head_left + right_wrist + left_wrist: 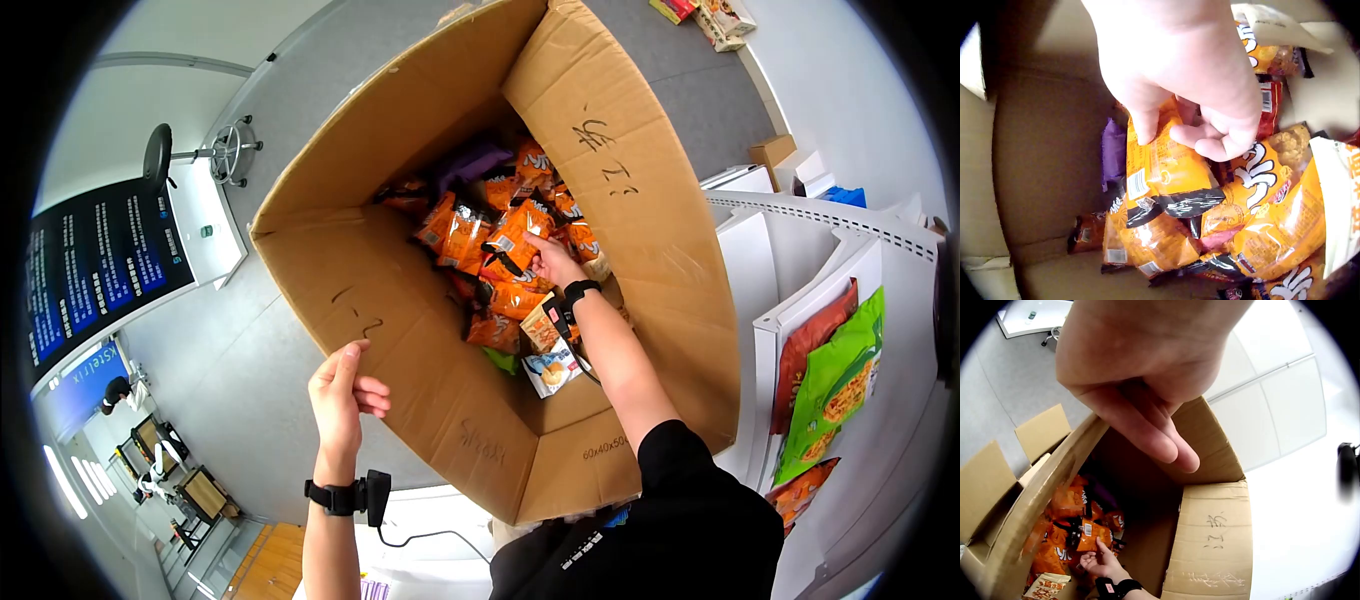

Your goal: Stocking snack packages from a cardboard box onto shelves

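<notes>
Pinches an orange packet (pixel 1160 169) atop the heap (pixel 495 300) inside the cardboard box (pixel 640 200), right hand (pixel 553 262) grip; left hand (pixel 340 395) grip spread against the box's near side. May slip from so shallow a pinch, or drag the heap along.

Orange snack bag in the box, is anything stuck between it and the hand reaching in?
No, nothing visible is in the way. The right hand pinches the orange snack bag by its upper edge. The bag lies on top of the other packets, and the cardboard box is open above it.
</notes>
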`<action>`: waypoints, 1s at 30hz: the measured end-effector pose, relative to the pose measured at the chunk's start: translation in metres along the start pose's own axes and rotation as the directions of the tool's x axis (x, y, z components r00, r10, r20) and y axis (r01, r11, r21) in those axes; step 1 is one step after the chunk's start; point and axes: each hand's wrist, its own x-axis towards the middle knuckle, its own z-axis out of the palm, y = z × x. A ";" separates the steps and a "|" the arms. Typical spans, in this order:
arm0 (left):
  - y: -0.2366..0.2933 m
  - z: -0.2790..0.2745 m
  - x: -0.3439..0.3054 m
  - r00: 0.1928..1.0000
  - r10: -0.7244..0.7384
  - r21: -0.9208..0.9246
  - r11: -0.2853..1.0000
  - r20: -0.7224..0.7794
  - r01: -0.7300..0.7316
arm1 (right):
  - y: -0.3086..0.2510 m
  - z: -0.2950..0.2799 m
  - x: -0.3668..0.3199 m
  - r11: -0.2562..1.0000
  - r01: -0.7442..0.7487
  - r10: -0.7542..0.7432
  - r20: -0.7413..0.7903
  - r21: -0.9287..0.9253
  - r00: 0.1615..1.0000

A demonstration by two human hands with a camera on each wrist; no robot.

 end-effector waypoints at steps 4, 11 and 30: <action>0.002 -0.001 -0.003 1.000 0.014 -0.005 1.000 0.020 -0.014 | 0.005 0.009 -0.020 0.993 -0.075 0.066 0.098 0.096 0.993; -0.001 -0.007 -0.005 0.994 0.064 -0.059 0.997 0.093 -0.058 | -0.003 0.019 -0.113 0.991 -0.120 0.097 0.300 0.060 0.949; -0.056 0.004 0.005 0.840 0.235 -0.271 0.956 0.488 -0.110 | 0.012 0.034 -0.432 0.920 0.058 -0.241 0.444 0.386 0.863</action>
